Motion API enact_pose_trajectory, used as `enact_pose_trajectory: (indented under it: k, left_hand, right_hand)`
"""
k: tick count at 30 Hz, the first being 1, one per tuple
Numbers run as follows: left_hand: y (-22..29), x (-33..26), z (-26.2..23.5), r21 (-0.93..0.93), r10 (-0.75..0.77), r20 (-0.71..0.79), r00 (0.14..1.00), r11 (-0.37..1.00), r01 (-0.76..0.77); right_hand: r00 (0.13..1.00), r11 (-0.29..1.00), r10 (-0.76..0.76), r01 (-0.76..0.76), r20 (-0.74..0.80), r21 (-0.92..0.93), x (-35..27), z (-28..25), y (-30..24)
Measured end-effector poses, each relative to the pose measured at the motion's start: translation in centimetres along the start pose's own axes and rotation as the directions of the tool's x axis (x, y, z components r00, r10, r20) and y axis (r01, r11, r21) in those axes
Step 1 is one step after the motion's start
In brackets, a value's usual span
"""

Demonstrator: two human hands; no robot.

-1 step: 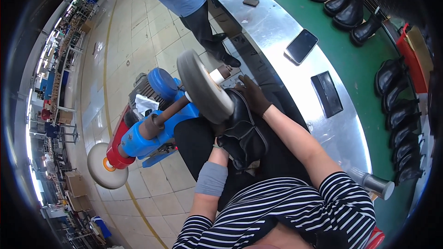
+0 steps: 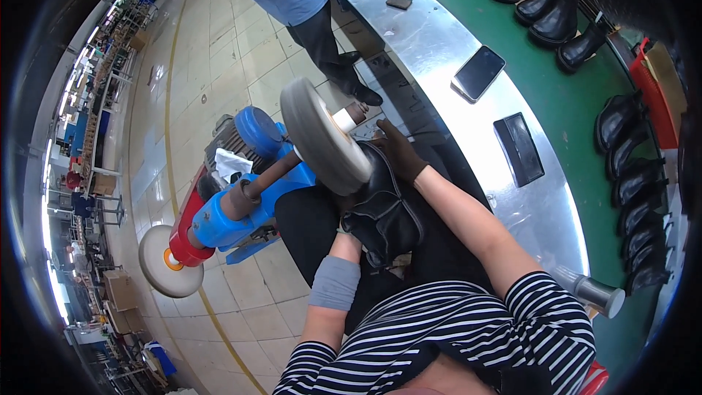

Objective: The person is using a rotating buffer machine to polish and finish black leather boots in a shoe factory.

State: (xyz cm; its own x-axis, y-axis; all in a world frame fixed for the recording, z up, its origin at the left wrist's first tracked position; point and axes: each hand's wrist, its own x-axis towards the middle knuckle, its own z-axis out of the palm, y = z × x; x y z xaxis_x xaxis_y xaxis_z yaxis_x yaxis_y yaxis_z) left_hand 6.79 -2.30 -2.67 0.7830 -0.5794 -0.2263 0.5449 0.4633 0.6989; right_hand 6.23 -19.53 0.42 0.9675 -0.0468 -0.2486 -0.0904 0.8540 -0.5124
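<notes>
Right grip: lay against boot, closure unclear | Left grip: mostly hidden, couldn't tell | Risk: wheel could have snatched boot if hold slackened

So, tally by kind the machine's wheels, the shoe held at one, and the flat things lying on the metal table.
Wheels: 2 (upper wheel, lower wheel)
Black shoe: 1
Phone: 1
Black rectangular case: 1
Small dark flat item: 1
Total: 6
</notes>
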Motion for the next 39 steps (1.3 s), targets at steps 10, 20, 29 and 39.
enact_pose_trajectory:
  k: [10,20,29,39]
  left_hand:
    - [-0.4,-2.9,-1.0,-0.130,-0.144,0.037,0.989,0.980,0.148]
    - [-0.7,-3.1,1.8,-0.071,-0.514,-0.234,0.825,0.855,0.513]
    - [-0.2,-0.6,-0.5,-0.436,-0.290,0.099,0.952,0.847,0.304]
    - [1.5,-0.3,2.8,-0.086,0.155,-0.139,0.978,0.982,-0.168]
  right_hand:
    - [0.986,0.924,0.162,-0.144,0.022,-0.355,1.3,-3.5,5.6]
    - [0.975,0.844,0.109,0.011,0.192,-0.537,-21.1,-3.8,0.8]
    - [0.985,0.942,0.017,-0.072,-0.169,-0.328,-18.9,1.0,1.3]
    - [0.982,0.974,0.028,-0.068,-0.186,-0.214,-18.4,1.5,1.9]
